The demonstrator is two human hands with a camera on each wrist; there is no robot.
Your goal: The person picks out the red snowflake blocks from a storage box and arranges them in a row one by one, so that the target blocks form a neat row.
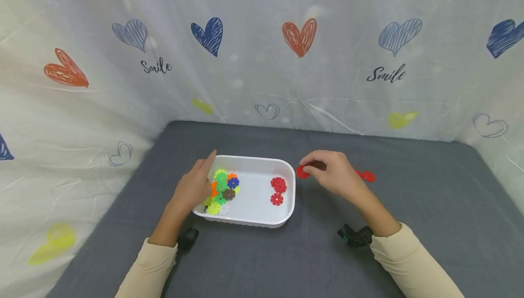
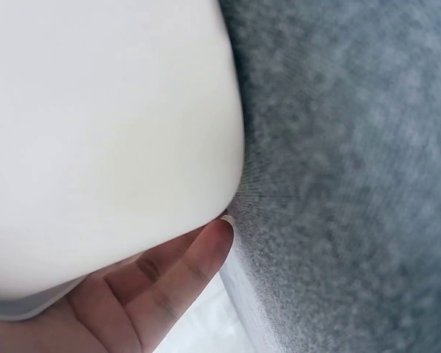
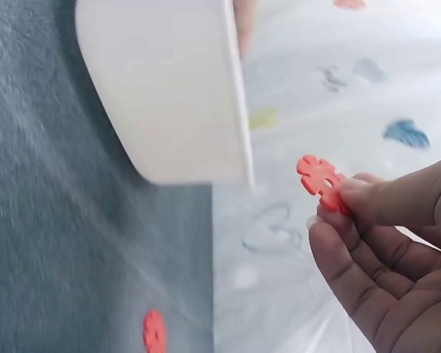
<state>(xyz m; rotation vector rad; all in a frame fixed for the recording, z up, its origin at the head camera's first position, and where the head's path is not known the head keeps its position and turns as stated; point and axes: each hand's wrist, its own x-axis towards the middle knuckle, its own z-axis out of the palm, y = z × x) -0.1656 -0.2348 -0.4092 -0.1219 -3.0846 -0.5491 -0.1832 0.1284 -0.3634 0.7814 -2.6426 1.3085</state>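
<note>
A white plastic tray (image 1: 254, 221) stands on the grey cloth. My left hand (image 1: 193, 188) holds it at its left end; in the left wrist view the fingers (image 2: 180, 283) lie against the outside wall, tips at the lower corner. Beyond the tray's right rim, my right hand (image 1: 333, 173) pinches a red snowflake disc (image 3: 320, 180) between thumb and fingers. Inside the tray, several red discs (image 1: 277, 199) lie at the right. A mixed heap of green, yellow, orange, blue, brown and clear discs (image 1: 221, 189) lies at the left, partly hidden by my left hand.
More red discs (image 1: 369, 177) lie on the grey cloth (image 1: 262, 261) to the right, partly hidden behind my right hand. A pale curtain (image 1: 254, 61) printed with hearts hangs along the back and the left side. Black wrist devices (image 1: 355, 236) sit beneath both wrists.
</note>
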